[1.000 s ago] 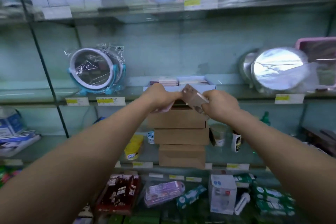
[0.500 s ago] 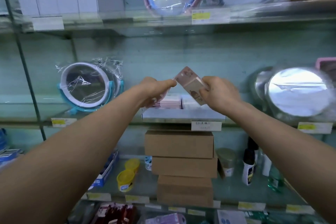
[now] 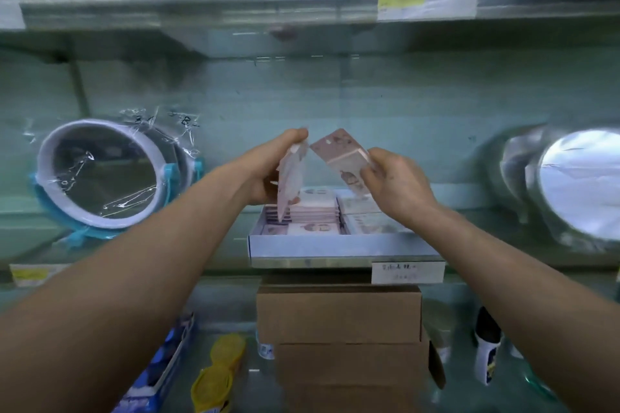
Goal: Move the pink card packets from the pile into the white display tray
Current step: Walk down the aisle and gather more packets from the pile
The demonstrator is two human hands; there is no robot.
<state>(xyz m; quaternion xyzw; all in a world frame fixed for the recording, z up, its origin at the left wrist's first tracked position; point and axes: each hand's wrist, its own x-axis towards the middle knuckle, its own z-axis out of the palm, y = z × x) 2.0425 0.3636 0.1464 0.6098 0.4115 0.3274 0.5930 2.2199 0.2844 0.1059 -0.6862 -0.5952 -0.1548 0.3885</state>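
The white display tray (image 3: pixel 339 245) sits on a glass shelf straight ahead, with several pink card packets (image 3: pixel 313 211) stacked in its left part and paler packets to their right. My left hand (image 3: pixel 268 171) pinches a thin pink packet (image 3: pixel 291 178) on edge, its lower end dipping into the tray's left side. My right hand (image 3: pixel 396 184) grips a small stack of pink packets (image 3: pixel 342 154), tilted, held above the tray's middle.
A wrapped round mirror (image 3: pixel 104 174) with a blue stand is left of the tray; silver round mirrors (image 3: pixel 577 184) are right. Brown cardboard boxes (image 3: pixel 339 312) are stacked on the shelf below, beside yellow tubs (image 3: pixel 218 375) and bottles (image 3: pixel 486 349). Another glass shelf (image 3: pixel 201 3) runs overhead.
The view has shifted, so the tray sits lower and nearer in frame. My hands parted: the left drew one packet off and lowered it toward the tray, the right kept the stack raised.
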